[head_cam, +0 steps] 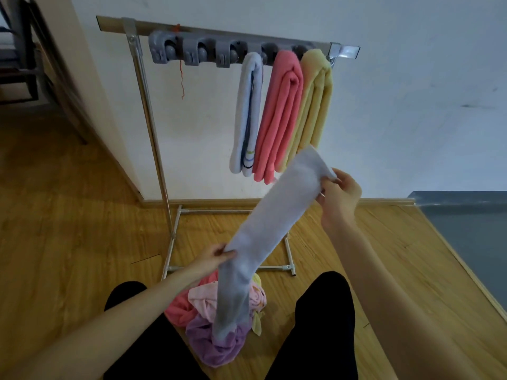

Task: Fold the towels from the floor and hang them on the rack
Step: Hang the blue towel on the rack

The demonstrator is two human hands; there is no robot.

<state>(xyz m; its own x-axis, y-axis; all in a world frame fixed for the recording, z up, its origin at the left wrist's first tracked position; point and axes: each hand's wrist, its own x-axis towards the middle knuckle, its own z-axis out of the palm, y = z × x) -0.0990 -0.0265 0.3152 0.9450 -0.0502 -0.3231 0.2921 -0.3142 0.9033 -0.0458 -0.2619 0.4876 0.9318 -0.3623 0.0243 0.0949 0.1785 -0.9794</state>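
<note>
**Before the rack, a pale towel pulled long**

Below the steel rack (153,138), left hand (211,259) and right hand (338,193) pinch a soft pale towel (277,212) taut. Plush folded towels (279,113) hang above; crumpled ones (216,327) lie on wood-plank floor (68,229) before the white wall (397,91).

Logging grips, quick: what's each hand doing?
Left hand: pinching the pale towel partway down.
Right hand: pinching that towel's upper end.
</note>
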